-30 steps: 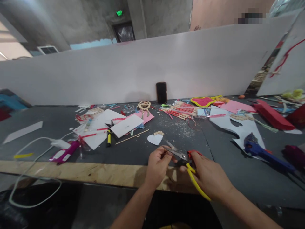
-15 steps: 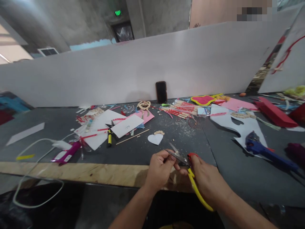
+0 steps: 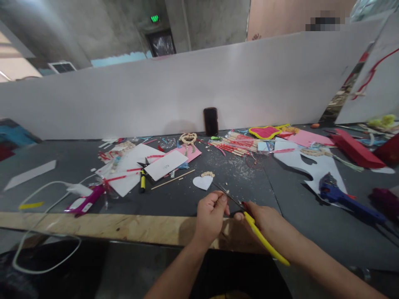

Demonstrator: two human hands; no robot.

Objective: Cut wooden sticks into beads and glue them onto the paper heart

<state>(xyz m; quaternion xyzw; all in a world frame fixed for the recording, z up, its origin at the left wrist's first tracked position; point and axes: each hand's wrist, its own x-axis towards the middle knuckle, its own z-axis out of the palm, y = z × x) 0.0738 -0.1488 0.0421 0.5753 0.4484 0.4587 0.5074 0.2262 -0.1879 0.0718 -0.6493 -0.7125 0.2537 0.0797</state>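
My right hand (image 3: 264,226) grips a pair of scissors (image 3: 261,236) with yellow and red handles. Their narrow blades look closed or nearly so and point up and left, past the fingertips of my left hand (image 3: 212,214). My left hand is pinched closed; a tiny pale piece seems to show at its fingertips, too small to name. Just beyond the blade tips lies a white paper heart (image 3: 202,182) on the dark table. A short row of small beige pieces (image 3: 207,174) runs along the heart's upper right edge.
Thin sticks (image 3: 173,179), yellow-handled pliers (image 3: 142,178) and white paper (image 3: 124,189) lie to the left, beside a purple glue gun (image 3: 85,201) with a white cable. A phone (image 3: 211,121) leans on the white partition. A blue glue gun (image 3: 349,199) rests at right near a red box (image 3: 358,149).
The scissor blades, spread apart before, have come together beside my left fingertips. The yellow handle has swung up and to the right. The heart lies where it was.
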